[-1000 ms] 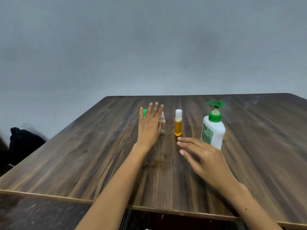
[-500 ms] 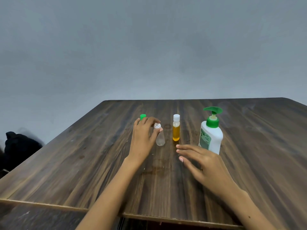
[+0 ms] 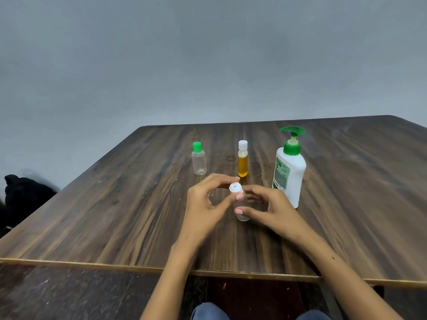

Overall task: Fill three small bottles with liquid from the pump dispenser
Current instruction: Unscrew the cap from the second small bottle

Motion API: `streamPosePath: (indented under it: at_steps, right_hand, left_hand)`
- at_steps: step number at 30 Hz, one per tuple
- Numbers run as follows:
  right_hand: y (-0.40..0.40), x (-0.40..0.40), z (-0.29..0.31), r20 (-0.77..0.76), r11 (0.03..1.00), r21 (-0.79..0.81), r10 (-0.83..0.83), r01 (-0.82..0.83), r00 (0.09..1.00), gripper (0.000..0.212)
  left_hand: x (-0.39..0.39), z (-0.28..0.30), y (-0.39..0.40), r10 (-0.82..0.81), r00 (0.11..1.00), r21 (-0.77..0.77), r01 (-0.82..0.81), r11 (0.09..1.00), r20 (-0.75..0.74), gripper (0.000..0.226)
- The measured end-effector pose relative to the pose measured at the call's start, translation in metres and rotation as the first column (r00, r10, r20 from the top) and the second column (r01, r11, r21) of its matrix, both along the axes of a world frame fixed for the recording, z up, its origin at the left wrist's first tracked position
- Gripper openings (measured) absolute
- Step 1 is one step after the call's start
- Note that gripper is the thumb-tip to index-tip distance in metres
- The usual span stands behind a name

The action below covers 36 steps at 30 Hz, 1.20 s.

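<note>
A small clear bottle (image 3: 242, 215) with a white cap (image 3: 235, 188) sits in front of me over the table's middle. My left hand (image 3: 205, 206) pinches the white cap between thumb and fingers. My right hand (image 3: 270, 210) curls round the clear body of the same bottle. Behind stand a clear bottle with a green cap (image 3: 199, 161) on the left and a slim bottle of yellow liquid with a white cap (image 3: 242, 161). The white pump dispenser (image 3: 289, 172) with its green pump head stands to the right, just beyond my right hand.
The dark wooden table (image 3: 115, 204) has its near edge close to my knees. A dark bundle (image 3: 23, 195) lies beyond the table's left side. A plain grey wall fills the back.
My left hand took the white-capped clear bottle from the row and drew it nearer. My right hand came in from the table and closed round the bottle's body.
</note>
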State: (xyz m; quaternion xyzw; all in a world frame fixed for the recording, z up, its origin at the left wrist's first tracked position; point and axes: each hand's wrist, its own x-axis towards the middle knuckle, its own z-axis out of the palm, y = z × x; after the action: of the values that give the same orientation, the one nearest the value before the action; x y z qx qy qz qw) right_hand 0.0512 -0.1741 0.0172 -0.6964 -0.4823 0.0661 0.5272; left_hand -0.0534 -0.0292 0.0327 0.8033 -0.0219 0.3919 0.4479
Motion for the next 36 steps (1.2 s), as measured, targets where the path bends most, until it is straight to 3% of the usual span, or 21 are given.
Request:
streamPosePath:
  at_steps: [4,10,15,17,20,25,31,36]
  right_hand:
    - [-0.004,0.001,-0.001,-0.014,0.997,-0.035,0.066,-0.067,0.998,0.031]
    - [-0.007,-0.002,0.004,-0.154,0.978,0.028,0.207,-0.205,0.966,0.028]
    - [-0.006,-0.003,0.001,-0.095,0.994,0.022,0.112,-0.111,0.989,0.026]
    - [-0.006,-0.002,0.0,-0.02,0.999,0.041,0.015,-0.014,1.0,0.028]
    - [-0.007,-0.002,-0.001,-0.026,0.997,0.076,-0.024,0.026,0.999,0.031]
    - [-0.008,-0.002,0.004,-0.075,0.995,0.098,0.041,-0.033,0.996,0.025]
    - [-0.009,-0.001,0.002,-0.089,0.997,0.079,0.031,-0.024,0.996,0.026]
    - [-0.009,-0.002,0.002,-0.076,0.996,0.084,0.025,-0.018,0.997,0.025]
  left_hand:
    - [-0.002,-0.002,0.002,-0.17,0.981,-0.199,0.149,0.969,-0.093,0.024]
    - [0.0,0.005,-0.004,-0.432,0.896,-0.448,0.345,0.825,-0.105,0.039]
    - [0.008,0.001,-0.01,-0.294,0.955,-0.517,0.236,0.823,-0.032,0.03]
    - [0.012,-0.002,-0.015,-0.189,0.982,-0.539,0.159,0.827,-0.001,0.027]
    - [0.014,0.0,-0.019,-0.074,0.997,-0.529,0.079,0.845,0.03,0.028]
    - [0.013,0.012,-0.013,-0.309,0.951,-0.531,0.253,0.809,-0.017,0.03]
    - [0.016,0.004,-0.005,-0.172,0.985,-0.478,0.166,0.862,0.033,0.028]
    - [0.02,0.004,-0.008,-0.321,0.946,-0.449,0.27,0.852,-0.041,0.039]
